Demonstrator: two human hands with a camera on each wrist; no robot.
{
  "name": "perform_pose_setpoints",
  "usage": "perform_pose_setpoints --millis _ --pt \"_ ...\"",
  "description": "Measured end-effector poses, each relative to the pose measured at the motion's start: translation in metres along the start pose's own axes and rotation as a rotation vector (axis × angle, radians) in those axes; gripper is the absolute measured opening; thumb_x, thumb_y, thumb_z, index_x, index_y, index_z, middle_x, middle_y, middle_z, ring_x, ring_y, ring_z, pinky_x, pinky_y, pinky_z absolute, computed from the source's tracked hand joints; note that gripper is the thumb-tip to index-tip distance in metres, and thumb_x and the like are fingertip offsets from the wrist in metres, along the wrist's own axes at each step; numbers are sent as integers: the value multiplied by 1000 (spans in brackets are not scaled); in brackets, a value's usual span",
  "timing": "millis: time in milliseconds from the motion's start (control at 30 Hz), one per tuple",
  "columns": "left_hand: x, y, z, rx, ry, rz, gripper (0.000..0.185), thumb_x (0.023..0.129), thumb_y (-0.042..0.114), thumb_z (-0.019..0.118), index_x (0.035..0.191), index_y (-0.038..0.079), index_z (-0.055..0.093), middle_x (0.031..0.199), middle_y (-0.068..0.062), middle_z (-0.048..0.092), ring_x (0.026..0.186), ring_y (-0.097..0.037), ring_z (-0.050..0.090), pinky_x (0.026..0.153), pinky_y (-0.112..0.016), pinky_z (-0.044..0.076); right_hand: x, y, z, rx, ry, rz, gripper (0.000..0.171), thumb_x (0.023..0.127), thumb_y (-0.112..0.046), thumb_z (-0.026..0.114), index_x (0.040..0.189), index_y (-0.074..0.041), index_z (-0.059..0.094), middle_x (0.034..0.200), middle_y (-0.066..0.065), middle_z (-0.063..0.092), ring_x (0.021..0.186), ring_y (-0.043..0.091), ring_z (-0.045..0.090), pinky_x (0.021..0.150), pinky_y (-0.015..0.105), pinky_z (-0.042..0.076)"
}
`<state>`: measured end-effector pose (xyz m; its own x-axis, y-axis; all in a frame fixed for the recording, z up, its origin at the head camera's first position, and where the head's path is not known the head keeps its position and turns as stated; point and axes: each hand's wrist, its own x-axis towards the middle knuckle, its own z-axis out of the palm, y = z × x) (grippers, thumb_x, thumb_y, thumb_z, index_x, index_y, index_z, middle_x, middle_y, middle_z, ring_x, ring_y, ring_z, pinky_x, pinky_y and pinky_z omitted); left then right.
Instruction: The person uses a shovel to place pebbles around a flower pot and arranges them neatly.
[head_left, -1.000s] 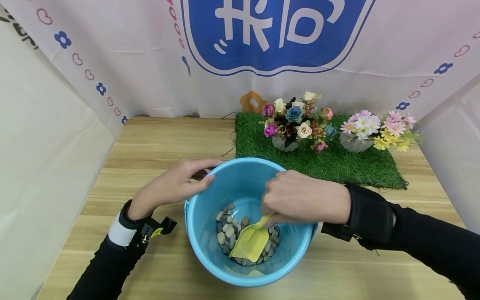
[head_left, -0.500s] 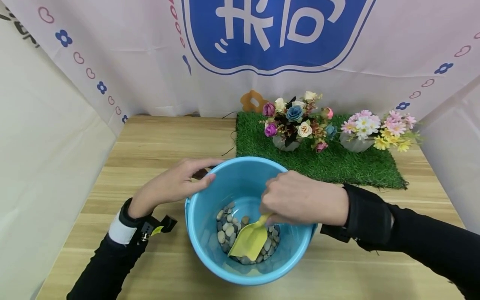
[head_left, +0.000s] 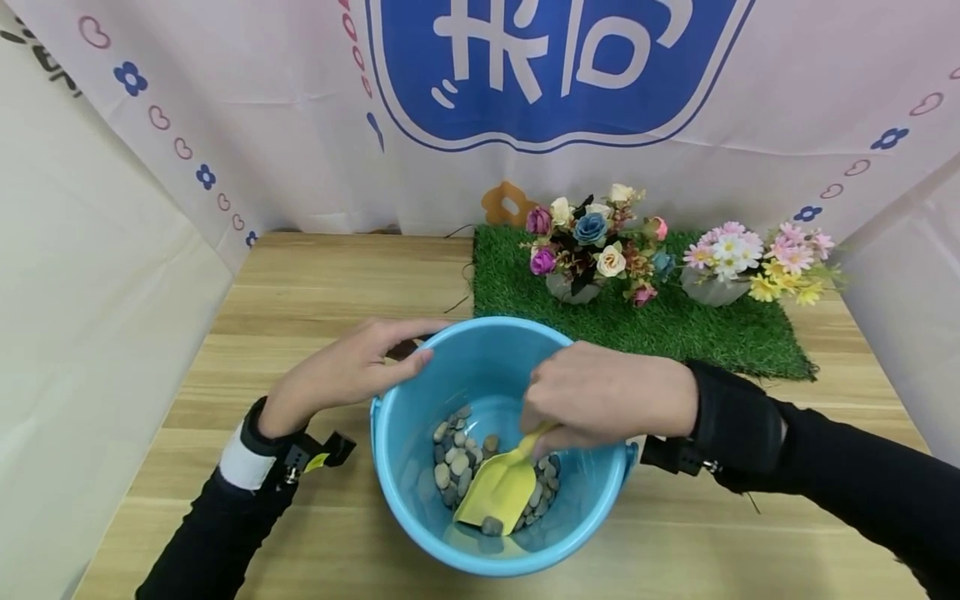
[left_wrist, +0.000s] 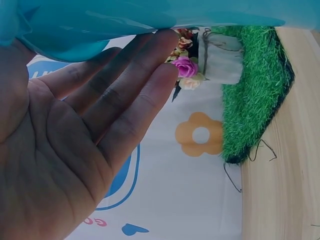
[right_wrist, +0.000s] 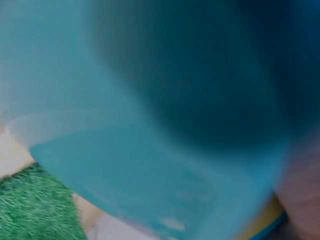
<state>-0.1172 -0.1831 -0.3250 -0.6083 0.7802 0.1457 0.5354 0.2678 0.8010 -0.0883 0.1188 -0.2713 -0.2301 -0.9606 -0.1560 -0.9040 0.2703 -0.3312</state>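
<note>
In the head view a blue bucket (head_left: 498,562) stands on the table with grey and cream pebbles (head_left: 459,458) at its bottom. My right hand (head_left: 600,396) reaches in over the right rim and grips a small yellow shovel (head_left: 501,487) by its handle. The shovel's blade tilts down to the left over the pebbles, and a grey pebble (head_left: 492,526) lies at its front edge. My left hand (head_left: 352,367) rests against the bucket's upper left side, thumb tip at the rim. The left wrist view shows its fingers (left_wrist: 135,115) nearly straight against the outer wall. The right wrist view is blurred, mostly bucket.
Behind the bucket lies a green grass mat (head_left: 502,275). On it stand a pot of mixed roses (head_left: 592,242) and a pot of pink, white and yellow daisies (head_left: 750,258). A printed cloth (head_left: 300,150) hangs behind the wooden table (head_left: 315,267).
The shovel has shifted slightly down and left, and a grey pebble now shows at its blade's front edge. My right wrist has turned a little. My left hand keeps its place.
</note>
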Motion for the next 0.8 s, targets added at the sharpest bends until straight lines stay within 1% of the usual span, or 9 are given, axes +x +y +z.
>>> perform_pose_setpoints --millis 133,233,300,467,633,800 --pt "1 -1 1 -7 -5 5 43 109 18 51 147 0 51 125 -14 68 94 -15 72 68 -32 63 -5 1 -12 73 -11 6 22 97 -35 72 77 -25 69 65 -18 49 55 -2 42 49 17 37" --pt "1 -1 1 -9 -4 8 42 108 18 51 147 0 51 123 -14 68 94 -15 72 68 -32 63 -7 2 -19 122 -26 33 22 97 -33 73 77 -25 69 62 -19 47 50 -3 39 47 18 33" --pt "1 -1 1 -8 -3 9 42 108 16 51 147 0 51 123 -14 68 93 -15 72 68 -32 63 -7 3 -21 138 -31 51 20 95 -33 74 78 -25 71 62 -19 48 50 -3 39 47 18 34" --pt "1 -1 1 -2 2 5 43 109 19 51 147 -1 51 122 -14 69 91 -14 73 67 -31 63 -1 7 -22 150 -30 42 14 93 -33 77 83 -23 77 67 -20 55 52 -3 44 49 19 39" --pt "0 -2 2 2 9 5 44 109 22 50 147 -1 51 121 -14 69 89 -14 73 66 -31 62 9 9 -22 151 -46 16 14 91 -33 79 82 -22 77 67 -19 55 53 -1 43 51 21 38" --pt "-1 -4 2 3 11 13 45 109 24 50 147 -1 50 121 -14 69 89 -14 73 66 -31 62 9 10 -21 152 -57 26 14 91 -34 79 83 -22 78 67 -19 56 53 -2 45 50 20 39"
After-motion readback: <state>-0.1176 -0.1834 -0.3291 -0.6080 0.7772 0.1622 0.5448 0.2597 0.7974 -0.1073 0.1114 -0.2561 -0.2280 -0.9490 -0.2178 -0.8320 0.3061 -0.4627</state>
